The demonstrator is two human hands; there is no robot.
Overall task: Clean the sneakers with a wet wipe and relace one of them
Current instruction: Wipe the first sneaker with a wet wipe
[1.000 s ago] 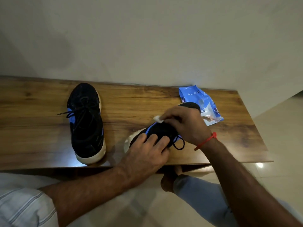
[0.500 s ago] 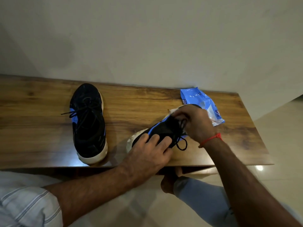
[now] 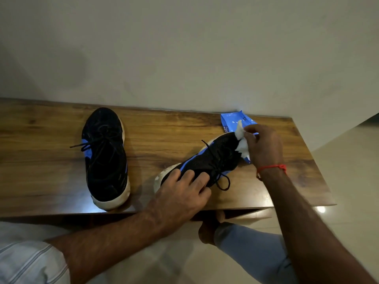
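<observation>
Two black-and-blue sneakers with white soles lie on the wooden bench (image 3: 51, 171). The left sneaker (image 3: 104, 156) stands alone, toe toward the wall, laces tied. The right sneaker (image 3: 211, 158) lies at a slant, toe pointing to the far right. My left hand (image 3: 182, 193) rests on its heel end with fingers spread over the collar. My right hand (image 3: 262, 146) pinches a crumpled white wet wipe (image 3: 241, 140) against the toe. A loose lace loop (image 3: 222, 181) hangs off the shoe's near side.
A blue wet-wipe packet (image 3: 233, 120) lies against the wall at the bench's far right, partly behind my right hand. The bench's right edge is close to that hand. Below the bench are my knee and a tiled floor (image 3: 348, 181).
My right hand moved with the wipe from the middle of the right sneaker out to its toe. The left hand stayed on the heel.
</observation>
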